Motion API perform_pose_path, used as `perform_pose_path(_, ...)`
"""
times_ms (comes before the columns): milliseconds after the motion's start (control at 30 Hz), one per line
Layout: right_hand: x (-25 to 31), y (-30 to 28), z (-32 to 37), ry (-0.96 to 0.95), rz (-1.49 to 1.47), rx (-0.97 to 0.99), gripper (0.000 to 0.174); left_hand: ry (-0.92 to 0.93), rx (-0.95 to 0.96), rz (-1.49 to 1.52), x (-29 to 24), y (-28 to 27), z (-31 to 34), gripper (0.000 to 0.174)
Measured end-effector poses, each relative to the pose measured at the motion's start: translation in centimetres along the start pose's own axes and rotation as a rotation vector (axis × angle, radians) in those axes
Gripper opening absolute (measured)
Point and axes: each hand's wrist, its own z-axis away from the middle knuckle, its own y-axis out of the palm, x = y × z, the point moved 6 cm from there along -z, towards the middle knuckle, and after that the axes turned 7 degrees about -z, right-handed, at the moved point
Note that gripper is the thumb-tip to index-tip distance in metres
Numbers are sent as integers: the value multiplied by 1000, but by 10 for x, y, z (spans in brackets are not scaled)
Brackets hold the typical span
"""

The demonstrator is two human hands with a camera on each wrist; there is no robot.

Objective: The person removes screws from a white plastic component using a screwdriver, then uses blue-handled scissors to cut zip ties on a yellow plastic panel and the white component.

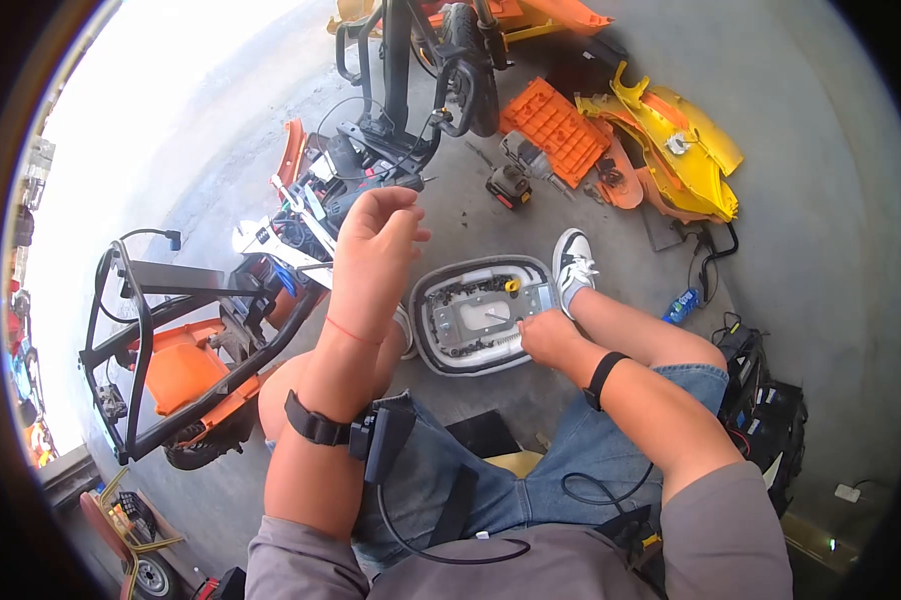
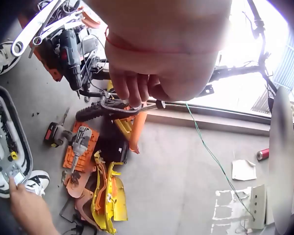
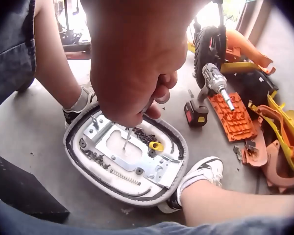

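My left hand is raised above the floor, its fingers loosely bent with nothing visible in them. In the left wrist view its fingers hang below a red wrist string. My right hand is over the right edge of a grey-rimmed oval tray. From the right wrist view, the fingers of that hand are curled around a thin metal rod, partly hidden. Within the tray are a metal plate, a coil spring, a yellow piece and several dark screws.
Behind the tray lie a cordless impact wrench, an orange grid panel and yellow fairings. A drill rests among parts at left. A black frame with an orange panel stands left; a blue bottle lies right.
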Motion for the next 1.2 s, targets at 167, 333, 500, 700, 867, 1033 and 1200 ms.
perform_pose_path(167,6,-4,13,426,-509,60,25,257,-45,-245,-4,10,-9,21)
perform_pose_path(333,34,34,12,933,-1086,-70,33,299,-23,-460,-10,14,-10,22)
perform_pose_path(500,41,67,-9,1345,-2010,-305,24,291,-19,-525,0,19,-1,19)
perform_pose_path(700,3,0,-3,735,-731,-41,25,351,19,-602,2,22,8,19)
perform_pose_path(867,-6,-20,-6,304,-299,123,24,376,-7,-680,6,25,-1,20)
perform_pose_path(1033,6,19,-3,-143,157,62,23,395,11,-719,8,30,-3,19)
perform_pose_path(1200,-6,10,-3,-203,209,41,27,378,38,-755,16,31,-2,19)
